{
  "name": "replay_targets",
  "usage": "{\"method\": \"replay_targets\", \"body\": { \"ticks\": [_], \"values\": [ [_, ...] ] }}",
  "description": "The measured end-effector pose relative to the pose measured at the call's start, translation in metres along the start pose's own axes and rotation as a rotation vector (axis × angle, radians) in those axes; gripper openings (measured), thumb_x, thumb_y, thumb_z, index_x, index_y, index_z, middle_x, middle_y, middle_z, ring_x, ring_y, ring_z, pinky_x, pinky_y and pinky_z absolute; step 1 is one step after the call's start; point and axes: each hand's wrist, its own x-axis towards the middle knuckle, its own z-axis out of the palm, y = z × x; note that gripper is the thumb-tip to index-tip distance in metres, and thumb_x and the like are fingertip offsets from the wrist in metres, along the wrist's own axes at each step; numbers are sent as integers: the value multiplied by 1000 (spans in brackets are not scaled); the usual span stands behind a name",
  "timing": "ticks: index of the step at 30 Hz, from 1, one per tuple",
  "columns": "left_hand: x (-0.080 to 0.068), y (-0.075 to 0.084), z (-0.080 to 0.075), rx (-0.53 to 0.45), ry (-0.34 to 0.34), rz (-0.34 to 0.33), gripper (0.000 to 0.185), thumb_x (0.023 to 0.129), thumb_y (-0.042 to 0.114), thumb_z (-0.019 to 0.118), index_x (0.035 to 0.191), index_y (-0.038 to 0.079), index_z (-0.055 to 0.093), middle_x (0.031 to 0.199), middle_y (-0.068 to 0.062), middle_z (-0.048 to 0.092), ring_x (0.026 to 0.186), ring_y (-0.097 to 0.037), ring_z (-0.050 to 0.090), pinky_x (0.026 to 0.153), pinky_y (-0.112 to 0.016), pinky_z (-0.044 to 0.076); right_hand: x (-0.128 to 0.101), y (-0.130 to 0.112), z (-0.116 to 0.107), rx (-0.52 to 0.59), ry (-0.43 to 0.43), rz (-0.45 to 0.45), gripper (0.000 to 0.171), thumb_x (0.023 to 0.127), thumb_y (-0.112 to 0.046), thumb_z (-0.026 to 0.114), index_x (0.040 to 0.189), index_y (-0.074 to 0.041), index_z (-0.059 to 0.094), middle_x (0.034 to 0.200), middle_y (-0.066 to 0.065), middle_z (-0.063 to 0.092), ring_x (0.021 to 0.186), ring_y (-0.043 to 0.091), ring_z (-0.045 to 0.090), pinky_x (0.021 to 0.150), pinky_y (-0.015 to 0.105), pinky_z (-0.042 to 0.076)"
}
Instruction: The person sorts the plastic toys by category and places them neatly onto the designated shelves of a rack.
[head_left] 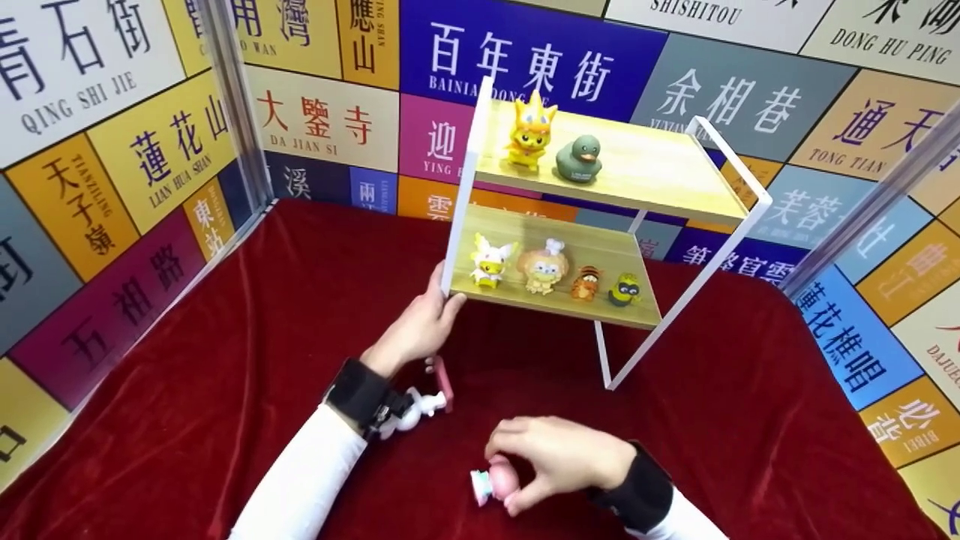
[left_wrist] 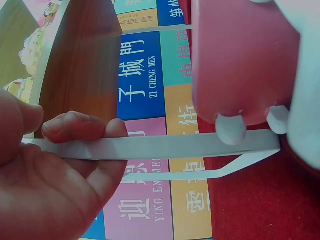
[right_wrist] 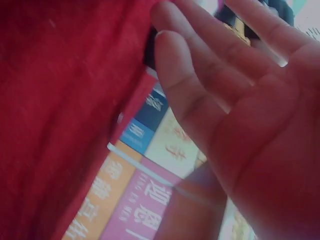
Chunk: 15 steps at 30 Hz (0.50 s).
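Red velvet cloth under L hand & R hand. Multicol. Chinese/pinyin place-name panels: back wall beyond both, left wall out past L hand, right wall past R hand.

Left hand farther forward in a curled grip, right hand nearer in a fingertip pinch.

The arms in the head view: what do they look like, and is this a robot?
No, these are a person's arms, in plain white sleeves. A broad black left wristband and a similar right wristband wrap the wrists. The left hand and right hand are bare, without gloves. I can make out no lettering on the sleeves.
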Motion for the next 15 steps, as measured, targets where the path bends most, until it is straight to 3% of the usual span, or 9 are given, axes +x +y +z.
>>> {"method": "replay_targets", "body": {
  "ticks": [5,15],
  "values": [
    [-1,-1,1,6,-14,-21,64,108,25,45,161,7,13,123,-29,65,87,-30,63,85,-44,51,2,-2,9,25,-53,24,49,73,-45,85,111,-22,66,102,-10,64,89,2,59,76,12,46],
    [1,0,-2,3,-20,-27,66,108,26,45,161,7,11,129,-27,63,86,-30,62,84,-43,51,5,-5,11,-23,-59,5,52,68,-36,87,115,-22,71,103,-8,60,88,4,57,76,11,44]
  ]
}}
